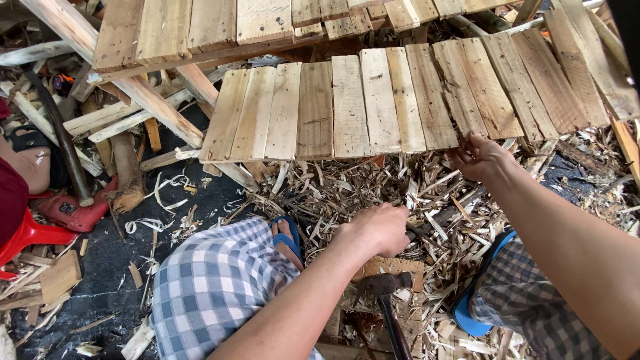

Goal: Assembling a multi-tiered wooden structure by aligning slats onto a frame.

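A panel of pale wooden slats [373, 107] lies tilted in front of me over a heap of wood shavings [347, 187]. My right hand [481, 159] reaches its front edge, fingertips pinched on the end of a slat near the panel's right side. My left hand [378, 229] is curled into a fist low over the shavings, just below the panel. What it holds, if anything, is hidden by the fingers. A hammer [388, 288] with a dark head and handle lies on the floor between my knees, close below my left hand.
A second slat panel [200, 27] and loose planks [147, 100] are stacked behind. A red power drill [70, 210] and a red plastic stool [27, 237] are at the left. My checked shorts [213, 280] and blue sandals [285, 233] fill the foreground.
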